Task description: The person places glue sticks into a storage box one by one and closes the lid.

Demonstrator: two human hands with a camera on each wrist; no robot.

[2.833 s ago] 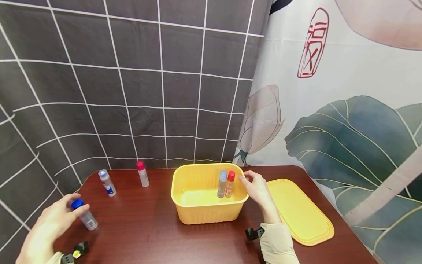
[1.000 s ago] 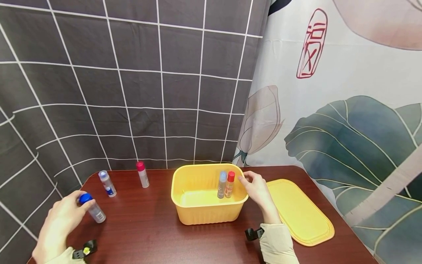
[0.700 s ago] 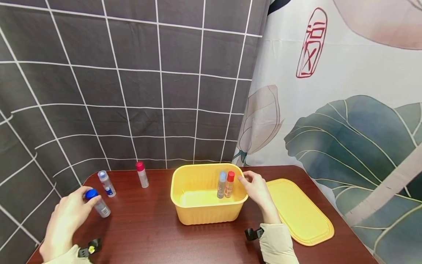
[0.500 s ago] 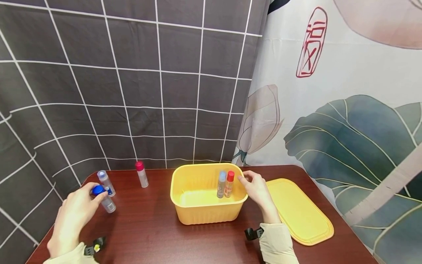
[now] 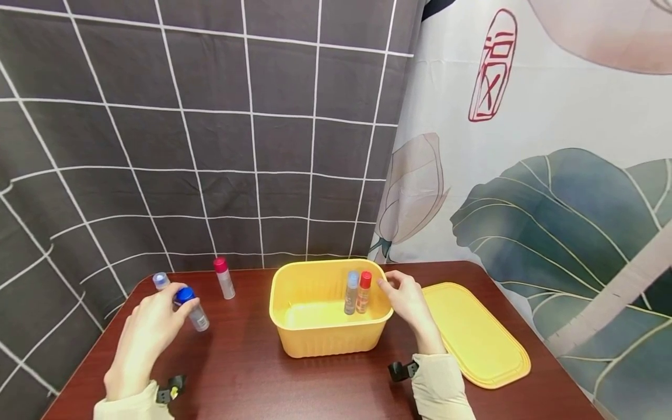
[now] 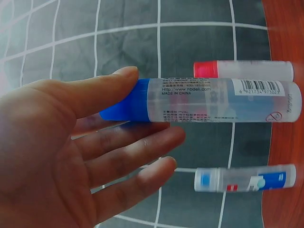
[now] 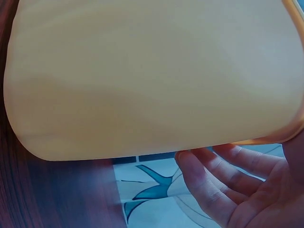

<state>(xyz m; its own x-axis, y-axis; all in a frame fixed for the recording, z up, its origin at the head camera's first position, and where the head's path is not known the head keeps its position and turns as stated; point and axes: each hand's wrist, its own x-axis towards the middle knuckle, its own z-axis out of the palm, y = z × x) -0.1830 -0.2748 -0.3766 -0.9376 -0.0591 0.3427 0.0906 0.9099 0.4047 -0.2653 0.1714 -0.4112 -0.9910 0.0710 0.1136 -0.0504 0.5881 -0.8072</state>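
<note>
I have the left hand [image 5: 149, 329] clamped on the cap of the blue-capped bottle [image 5: 199, 319], which is left of the tub [image 5: 328, 343]. My right hand [image 5: 408, 298], well apart from the left, grips the tub's right rim, thumb inside. Two units, the sky-blue-capped bottle [image 5: 350, 301] and the red-capped bottle [image 5: 362, 300], stand side by side within, near that end. The clear-capped bottle [image 5: 160, 280] is partly hidden behind my left hand; the pink-capped bottle [image 5: 226, 284] stands upright on the bench [image 5: 262, 379]. The lid [image 5: 478, 335] lies flat, right of the tub.
</note>
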